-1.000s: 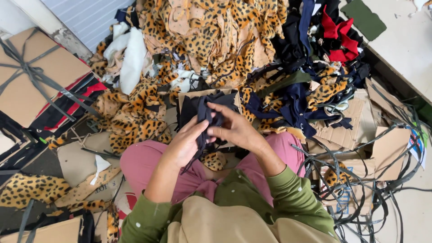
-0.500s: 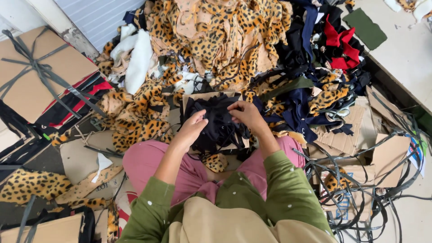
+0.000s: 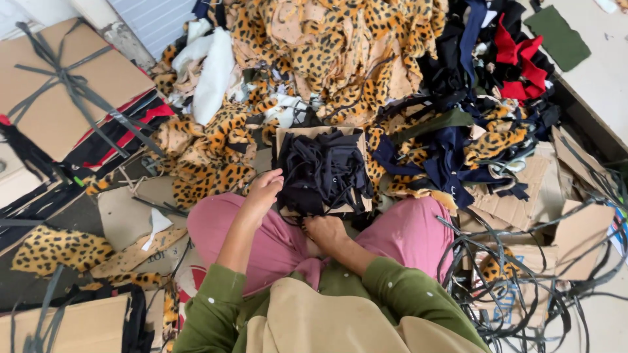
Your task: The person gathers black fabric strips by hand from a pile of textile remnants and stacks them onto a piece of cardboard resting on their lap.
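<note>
Balancing black fabric pile on cardboard sheet across my knees. Left hand fingers curling on pile edge; right hand gripping beneath, fingers hidden. Dangling straps risking snagging, pile sliding off.

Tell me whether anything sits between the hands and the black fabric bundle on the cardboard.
Nothing visible does. The left hand rests against the left edge of the black fabric bundle, and the right hand sits at the near edge of the cardboard beneath it.
</note>
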